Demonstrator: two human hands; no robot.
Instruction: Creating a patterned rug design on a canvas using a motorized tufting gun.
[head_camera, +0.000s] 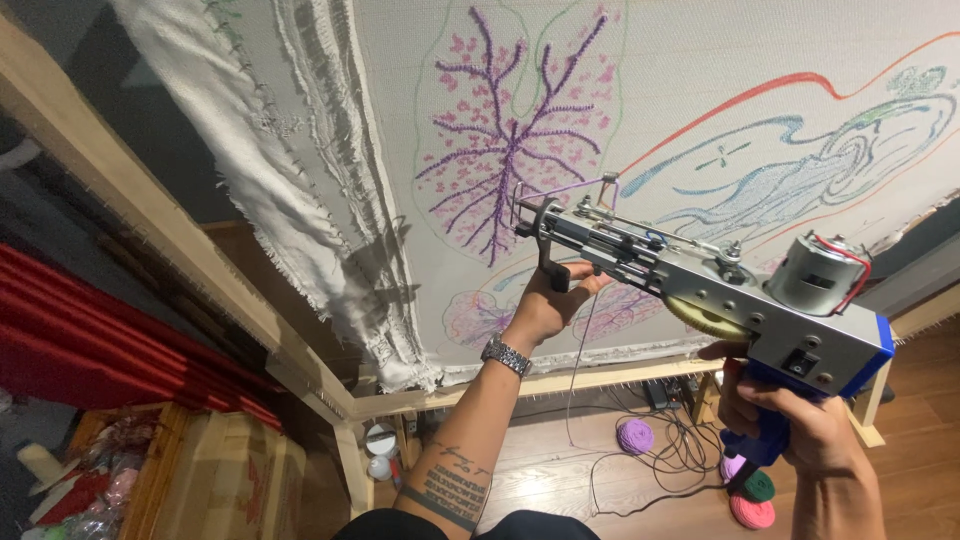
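- holding a tufting gun (700, 290) up against the stretched cloth (700, 90), needle end touching the lower part of the purple branching motif (510, 140).
- left hand (548, 305) closed around the black front handle, fingers wrapped tight; wristwatch (505, 355) on that wrist.
- right hand (790, 415) closed on the blue rear grip, fingers curled round it below the motor.
- done so far, judging by the cloth: purple branches tufted, pink flecks around them partly filled, a blue swirl (830, 170) at right worked in places.
- left, judging likewise: green and orange outlines only drawn, most of the cloth bare, lower pink-purple patch (480, 315) thinly filled.
- purple yarn (560, 187) feeding into the nose of the gun.
- yarn balls on the floor: purple (634, 436), green (758, 486), pink (752, 512), beside tangled black cable.
- wooden frame (120, 190) along the cloth's edge; wooden crate (215, 470) lower left with colourful bits beside it, too blurred for labels.
- no readable signs or packages.
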